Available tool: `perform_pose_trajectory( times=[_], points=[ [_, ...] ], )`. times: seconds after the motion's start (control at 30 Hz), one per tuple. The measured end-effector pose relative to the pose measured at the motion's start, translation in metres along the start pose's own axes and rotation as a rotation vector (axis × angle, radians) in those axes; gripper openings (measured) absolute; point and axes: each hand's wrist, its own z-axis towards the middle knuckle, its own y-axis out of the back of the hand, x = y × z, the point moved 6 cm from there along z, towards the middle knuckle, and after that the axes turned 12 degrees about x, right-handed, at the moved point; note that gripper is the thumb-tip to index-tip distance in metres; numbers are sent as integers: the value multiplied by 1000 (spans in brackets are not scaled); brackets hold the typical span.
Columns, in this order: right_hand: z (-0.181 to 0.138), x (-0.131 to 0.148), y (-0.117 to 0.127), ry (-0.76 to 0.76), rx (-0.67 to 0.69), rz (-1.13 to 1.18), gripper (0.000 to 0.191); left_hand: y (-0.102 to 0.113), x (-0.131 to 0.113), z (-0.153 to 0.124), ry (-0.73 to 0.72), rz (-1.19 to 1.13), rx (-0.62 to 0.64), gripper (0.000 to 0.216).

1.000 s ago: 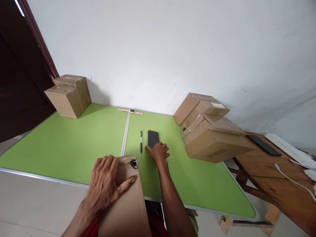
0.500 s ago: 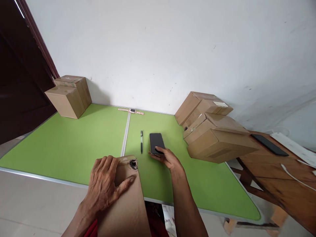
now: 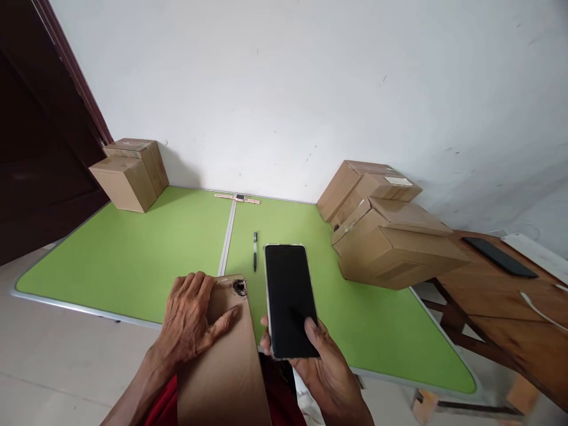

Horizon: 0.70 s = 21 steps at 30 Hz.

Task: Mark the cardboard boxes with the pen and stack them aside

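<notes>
My right hand (image 3: 326, 370) holds a smartphone (image 3: 290, 296) with a dark screen and a clear case, tilted up toward me over the table's near edge. The thumb lies on the lower right of the screen, and fingertips show at its left side. My left hand (image 3: 190, 319) grips a cardboard box (image 3: 226, 361) close to my body, its fingers bent over the left edge and its thumb along the top. A torn dark hole (image 3: 239, 287) marks the box's far right corner. Beyond the phone a black and clear pen (image 3: 255, 251) lies on the green table (image 3: 124, 248).
Cardboard boxes (image 3: 122, 183) stand at the back left, and several more boxes (image 3: 399, 248) at the right. A smartwatch (image 3: 240, 197) lies by the wall. On the wooden table (image 3: 501, 302) at the right are a black phone-like slab (image 3: 499, 257) and a white cable (image 3: 544, 310).
My right hand has lifted the smartphone off the table and brought it nearer to me, turned upward. My left hand stays on the box. The view has shifted slightly.
</notes>
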Motion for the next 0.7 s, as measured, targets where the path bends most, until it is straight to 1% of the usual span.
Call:
perform_pose_trajectory(
  times=[0.13, 0.2, 0.3, 0.4, 0.53, 0.7],
  points=[
    [-5, -21, -36, -105, 152, 134, 79, -1, -1, -1, 5, -32, 34, 30],
    [-4, -33, -46, -146, 198, 185, 85, -2, 0, -2, -3, -55, 44, 31],
    [0, -50, -56, -196, 240, 232, 84, -3, 2, -3, -24, -74, 23, 39],
    [4, -62, -58, -194, 246, 262, 78, -5, 4, -3, -43, -98, 12, 46],
    [4, -70, -56, -193, 225, 272, 71, -5, 6, -4, -42, -111, 9, 53],
    [1, -72, -53, -212, 172, 255, 71, -5, 7, -3, -51, -112, 2, 54]
  ],
)
